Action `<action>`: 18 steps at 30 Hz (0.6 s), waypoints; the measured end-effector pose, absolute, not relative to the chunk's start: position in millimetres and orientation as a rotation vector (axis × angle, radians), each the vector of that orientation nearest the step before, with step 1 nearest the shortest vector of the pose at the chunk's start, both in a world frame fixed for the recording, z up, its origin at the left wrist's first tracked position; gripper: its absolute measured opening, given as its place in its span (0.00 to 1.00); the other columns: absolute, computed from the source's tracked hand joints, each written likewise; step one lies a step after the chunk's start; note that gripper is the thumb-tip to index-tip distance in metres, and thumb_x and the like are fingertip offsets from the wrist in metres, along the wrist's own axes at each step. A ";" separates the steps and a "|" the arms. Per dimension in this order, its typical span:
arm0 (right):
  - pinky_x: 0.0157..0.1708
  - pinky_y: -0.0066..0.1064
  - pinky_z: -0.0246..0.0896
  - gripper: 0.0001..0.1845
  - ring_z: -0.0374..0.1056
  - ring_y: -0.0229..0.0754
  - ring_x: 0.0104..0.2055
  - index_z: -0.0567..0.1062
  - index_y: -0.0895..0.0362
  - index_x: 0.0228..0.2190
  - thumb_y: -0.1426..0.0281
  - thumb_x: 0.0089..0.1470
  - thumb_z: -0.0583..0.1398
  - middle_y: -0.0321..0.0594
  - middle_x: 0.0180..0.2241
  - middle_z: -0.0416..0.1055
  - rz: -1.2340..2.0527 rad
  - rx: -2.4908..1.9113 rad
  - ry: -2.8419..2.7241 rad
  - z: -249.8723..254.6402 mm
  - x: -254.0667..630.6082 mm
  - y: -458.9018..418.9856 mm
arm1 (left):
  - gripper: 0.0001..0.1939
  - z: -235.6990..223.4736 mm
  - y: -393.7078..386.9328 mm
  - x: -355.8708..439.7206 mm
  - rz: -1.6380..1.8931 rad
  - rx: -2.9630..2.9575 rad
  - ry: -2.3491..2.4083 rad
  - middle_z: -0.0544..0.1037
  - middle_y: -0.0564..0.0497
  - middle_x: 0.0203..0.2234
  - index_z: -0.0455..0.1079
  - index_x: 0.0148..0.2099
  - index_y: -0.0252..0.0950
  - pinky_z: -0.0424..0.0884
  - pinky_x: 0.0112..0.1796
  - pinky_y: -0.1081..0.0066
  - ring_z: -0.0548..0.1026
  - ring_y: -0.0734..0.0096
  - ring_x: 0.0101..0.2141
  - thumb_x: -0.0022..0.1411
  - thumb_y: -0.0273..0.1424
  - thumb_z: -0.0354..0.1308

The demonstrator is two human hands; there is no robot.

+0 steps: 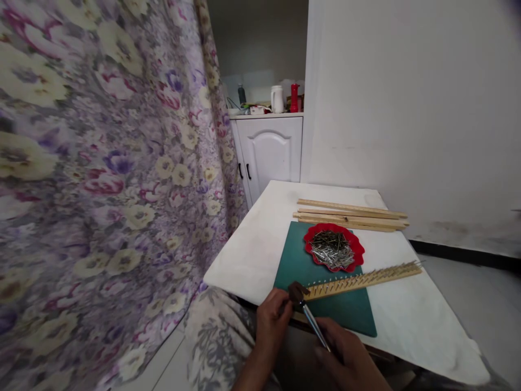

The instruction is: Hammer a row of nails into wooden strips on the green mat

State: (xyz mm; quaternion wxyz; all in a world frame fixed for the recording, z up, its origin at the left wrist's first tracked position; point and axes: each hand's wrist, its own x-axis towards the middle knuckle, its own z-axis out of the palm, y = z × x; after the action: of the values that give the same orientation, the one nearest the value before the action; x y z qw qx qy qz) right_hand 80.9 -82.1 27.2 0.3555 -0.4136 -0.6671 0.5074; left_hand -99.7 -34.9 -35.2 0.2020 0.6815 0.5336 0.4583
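My right hand [344, 347] is wrapped round the metal handle of a hammer [313, 323]. The dark hammer head hangs over the near left end of a wooden strip [354, 283]. A long row of nails stands up from that strip, many of them leaning. Beside the hammer head, my left hand [273, 316] is closed with fingers and thumb together at the strip's end; what it pinches is hidden. Beyond the strip, a red scalloped dish [308, 239] holds a pile of loose nails [331, 251], some dark and some silvery.
Under the dish and part of the strip lies a green mat [288, 260] on a white-topped table [248, 250]. Several bare wooden strips [352, 217] lie along the far side. A floral curtain [134, 179] hangs at left. A white cabinet [271, 152] stands behind.
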 end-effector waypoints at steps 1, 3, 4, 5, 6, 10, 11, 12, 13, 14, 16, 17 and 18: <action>0.42 0.35 0.64 0.23 0.70 0.47 0.31 0.72 0.55 0.48 0.75 0.48 0.55 0.41 0.32 0.77 1.304 -1.073 -1.727 27.4 81.1 -81.9 | 0.07 -35.6 -34.6 -99.8 1.278 1.906 1.486 0.71 0.52 0.25 0.68 0.28 0.36 0.64 0.29 0.75 0.70 0.71 0.29 0.57 0.25 0.51; 0.42 0.36 0.64 0.23 0.69 0.46 0.29 0.72 0.56 0.48 0.74 0.48 0.55 0.40 0.29 0.77 1.300 -1.084 -1.735 28.3 81.1 -82.0 | 0.07 -36.7 -34.1 -100.0 1.281 1.913 1.499 0.71 0.52 0.24 0.68 0.27 0.36 0.64 0.29 0.75 0.70 0.71 0.28 0.56 0.24 0.51; 0.42 0.37 0.64 0.23 0.70 0.46 0.29 0.72 0.57 0.48 0.74 0.49 0.55 0.40 0.29 0.77 1.303 -1.082 -1.740 29.0 80.9 -82.0 | 0.08 -37.3 -33.9 -100.2 1.282 1.918 1.509 0.70 0.53 0.24 0.67 0.27 0.36 0.64 0.29 0.75 0.70 0.72 0.28 0.56 0.24 0.51; 0.43 0.37 0.64 0.23 0.70 0.46 0.29 0.72 0.56 0.48 0.74 0.48 0.55 0.40 0.29 0.77 1.309 -1.073 -1.745 29.7 80.8 -82.2 | 0.08 -37.8 -33.8 -100.4 1.284 1.921 1.520 0.69 0.53 0.23 0.67 0.26 0.36 0.63 0.28 0.75 0.69 0.72 0.27 0.55 0.23 0.51; 0.42 0.37 0.64 0.24 0.70 0.47 0.30 0.72 0.56 0.49 0.74 0.48 0.55 0.40 0.29 0.77 1.314 -1.059 -1.745 30.3 80.6 -82.4 | 0.08 -38.1 -33.7 -100.6 1.284 1.921 1.524 0.69 0.53 0.23 0.67 0.26 0.36 0.63 0.28 0.75 0.69 0.72 0.27 0.55 0.23 0.51; 0.41 0.35 0.64 0.23 0.71 0.46 0.29 0.72 0.54 0.48 0.74 0.48 0.56 0.38 0.28 0.77 1.336 -1.053 -1.673 29.2 81.6 -84.6 | 0.08 -36.4 -34.5 -100.5 1.296 1.883 1.471 0.72 0.51 0.26 0.70 0.30 0.36 0.66 0.31 0.74 0.71 0.71 0.29 0.60 0.27 0.51; 0.40 0.35 0.65 0.21 0.70 0.46 0.28 0.73 0.54 0.46 0.73 0.48 0.56 0.38 0.26 0.76 1.345 -1.069 -1.637 27.3 82.6 -85.7 | 0.08 -35.8 -34.9 -100.3 1.304 1.868 1.456 0.73 0.51 0.27 0.71 0.31 0.36 0.67 0.32 0.74 0.71 0.70 0.30 0.60 0.28 0.52; 0.38 0.34 0.65 0.19 0.69 0.45 0.26 0.73 0.54 0.44 0.72 0.49 0.57 0.37 0.25 0.76 1.353 -1.083 -1.595 24.7 83.9 -87.0 | 0.08 -35.3 -35.4 -100.1 1.311 1.857 1.445 0.73 0.50 0.28 0.71 0.32 0.36 0.67 0.32 0.73 0.72 0.70 0.31 0.61 0.30 0.52; 0.37 0.33 0.65 0.17 0.68 0.45 0.26 0.74 0.53 0.43 0.71 0.49 0.57 0.36 0.24 0.75 1.363 -1.090 -1.551 21.3 85.4 -88.6 | 0.08 -35.2 -35.9 -100.1 1.316 1.849 1.441 0.74 0.50 0.28 0.72 0.33 0.36 0.68 0.32 0.73 0.72 0.70 0.31 0.61 0.31 0.53; 0.35 0.33 0.65 0.16 0.67 0.44 0.25 0.74 0.53 0.42 0.68 0.49 0.58 0.35 0.23 0.73 1.370 -1.089 -1.498 17.2 87.2 -90.3 | 0.08 -35.5 -36.5 -100.4 1.318 1.845 1.441 0.74 0.50 0.28 0.72 0.33 0.36 0.68 0.32 0.73 0.72 0.69 0.31 0.61 0.31 0.53; 0.31 0.31 0.63 0.16 0.65 0.44 0.24 0.74 0.51 0.42 0.64 0.50 0.58 0.35 0.23 0.72 1.396 -1.077 -1.367 8.0 91.1 -94.0 | 0.07 -37.1 -37.6 -101.8 1.313 1.847 1.460 0.74 0.50 0.29 0.71 0.34 0.36 0.68 0.32 0.72 0.72 0.68 0.31 0.61 0.31 0.53; 0.29 0.31 0.63 0.16 0.65 0.44 0.24 0.74 0.51 0.41 0.62 0.49 0.58 0.35 0.23 0.72 1.411 -1.083 -1.308 3.4 93.1 -95.9 | 0.06 -38.2 -38.0 -103.0 1.314 1.846 1.491 0.74 0.50 0.29 0.71 0.34 0.36 0.69 0.32 0.71 0.72 0.68 0.32 0.60 0.31 0.54; 0.28 0.31 0.62 0.16 0.65 0.44 0.24 0.74 0.51 0.41 0.60 0.48 0.59 0.35 0.23 0.72 1.422 -1.093 -1.257 -0.8 95.2 -97.8 | 0.05 -39.1 -38.3 -104.4 1.315 1.844 1.533 0.73 0.50 0.30 0.70 0.35 0.36 0.69 0.33 0.71 0.72 0.68 0.32 0.59 0.31 0.55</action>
State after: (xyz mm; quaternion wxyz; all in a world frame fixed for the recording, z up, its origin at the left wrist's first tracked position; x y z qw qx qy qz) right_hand 95.2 -97.8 -0.8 0.4579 -0.4438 -0.5102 0.5771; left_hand -104.4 -38.3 -39.1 0.2019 0.6604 0.5489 0.4711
